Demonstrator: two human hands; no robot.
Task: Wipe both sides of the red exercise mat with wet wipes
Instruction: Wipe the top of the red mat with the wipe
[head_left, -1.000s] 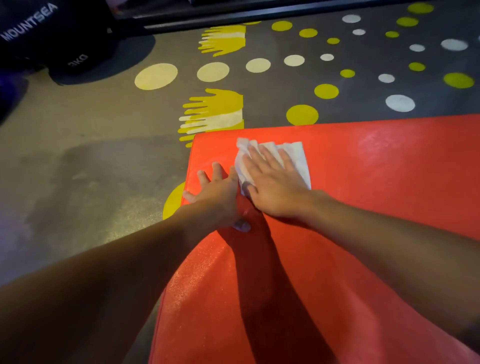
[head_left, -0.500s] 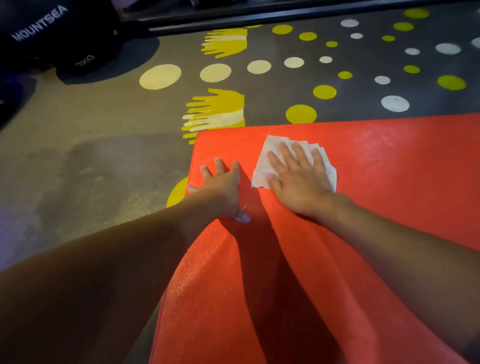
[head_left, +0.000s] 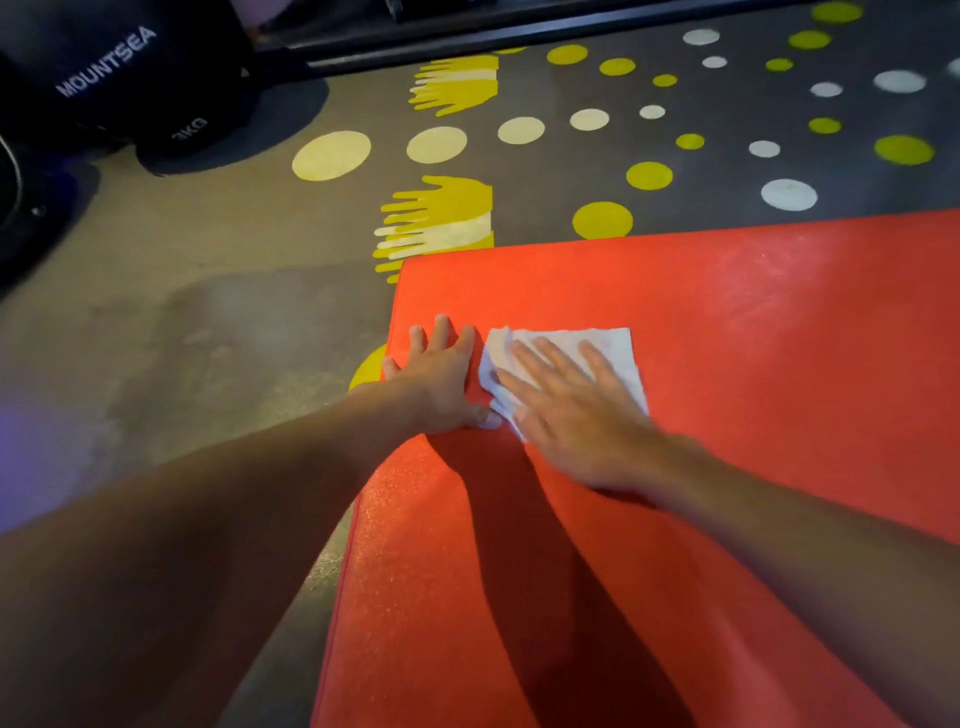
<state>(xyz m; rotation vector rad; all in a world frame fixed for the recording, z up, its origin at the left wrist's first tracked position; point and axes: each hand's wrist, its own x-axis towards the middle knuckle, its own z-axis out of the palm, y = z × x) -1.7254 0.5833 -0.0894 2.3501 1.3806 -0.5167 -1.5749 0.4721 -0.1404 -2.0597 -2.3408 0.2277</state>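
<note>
Red mat (head_left: 753, 374) is pinned by the flat left hand (head_left: 441, 384), likely against sliding; wet wipe (head_left: 610, 345) is pressed under the flat right hand (head_left: 576, 421).

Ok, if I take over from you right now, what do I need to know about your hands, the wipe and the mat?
Left hand: flat on the red mat by its left edge, fingers straight.
Right hand: flat, fingers spread, pressing the wet wipe onto the mat beside the left hand.
Done: top side being wiped near its far left corner; how much is clean cannot be told.
Left: finish this side, then flip the mat and wipe the other.
</note>
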